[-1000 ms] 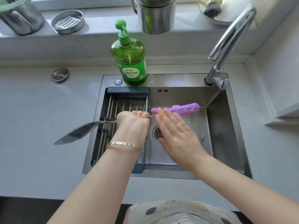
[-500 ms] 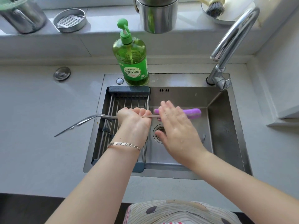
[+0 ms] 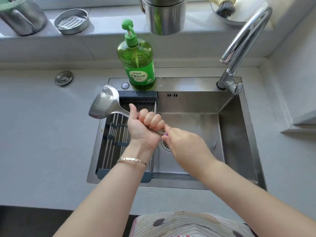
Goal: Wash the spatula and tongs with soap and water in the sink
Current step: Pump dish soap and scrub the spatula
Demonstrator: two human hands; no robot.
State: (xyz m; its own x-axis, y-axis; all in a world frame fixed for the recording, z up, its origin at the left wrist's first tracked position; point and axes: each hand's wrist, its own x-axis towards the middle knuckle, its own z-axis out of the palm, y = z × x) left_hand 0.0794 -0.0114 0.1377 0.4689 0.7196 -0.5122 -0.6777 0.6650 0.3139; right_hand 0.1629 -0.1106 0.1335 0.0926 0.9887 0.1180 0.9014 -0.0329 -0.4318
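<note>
Daylight falls across a pale grey stone countertop (image 3: 42, 134) at 9 o'clock. A raised grey ledge (image 3: 106, 19) at 12 o'clock carries a shallow round steel dish (image 3: 71, 21) and a tall steel pot (image 3: 165, 17). Dark floor (image 3: 34, 221) shows at 7 o'clock.

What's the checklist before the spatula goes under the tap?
1. Left hand grips the spatula by its shaft: ok.
2. Right hand pinches the purple handle end, most of it hidden: ok.
3. Water at the faucet: no stream visible, not ok.
4. Blade over the sink: it hangs across the left rim towards the counter, so it may drip outside: not ok.
5. Soap bottle upright behind the sink: ok.
6. Tongs located: cannot tell; only a thin metal piece shows in the basin.
</note>
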